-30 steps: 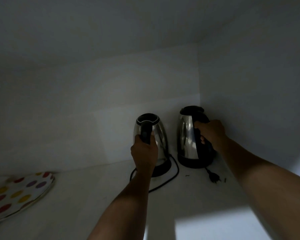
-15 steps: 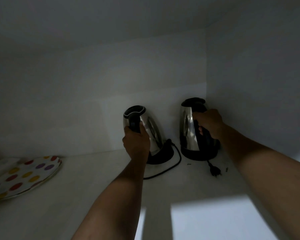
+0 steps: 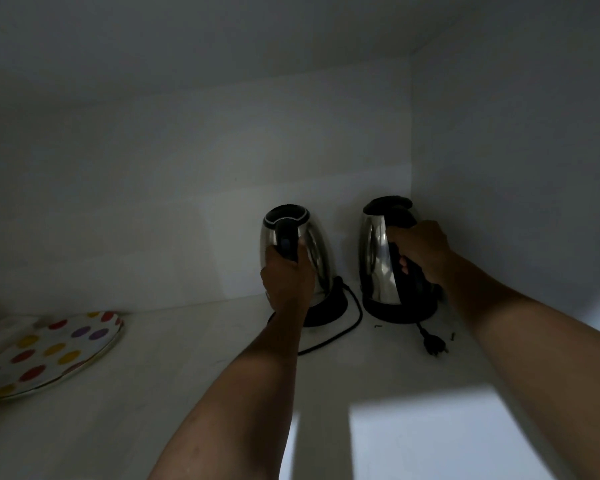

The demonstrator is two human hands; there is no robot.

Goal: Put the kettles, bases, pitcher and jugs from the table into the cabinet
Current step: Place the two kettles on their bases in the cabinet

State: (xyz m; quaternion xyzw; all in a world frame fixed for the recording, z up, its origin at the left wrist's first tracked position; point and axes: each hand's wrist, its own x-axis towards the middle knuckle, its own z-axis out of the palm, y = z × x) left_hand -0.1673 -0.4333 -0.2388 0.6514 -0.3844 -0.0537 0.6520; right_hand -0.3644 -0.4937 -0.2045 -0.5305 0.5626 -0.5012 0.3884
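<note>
Fingers of the left hand (image 3: 286, 275) curl round the black plastic handle of the left kettle (image 3: 315, 252); those of the right hand (image 3: 421, 249) wrap the handle of the right kettle (image 3: 374, 261) likewise. Both kettles stand about upright, long axis vertical, handles facing the person. They sit deep in the back right corner of the cabinet shelf (image 3: 187, 393). Each appears seated, on the left base (image 3: 328, 310) and the right base (image 3: 402, 312), both round and black. Bodies are polished steel, tapering upward, likely slippery. A black cord (image 3: 349, 323) loops from the left base; a plug (image 3: 435, 346) lies before the right one. Letting go should mean opening the fingers and drawing straight back. A polka-dot plate (image 3: 49, 348) lies well apart, leftward.
</note>
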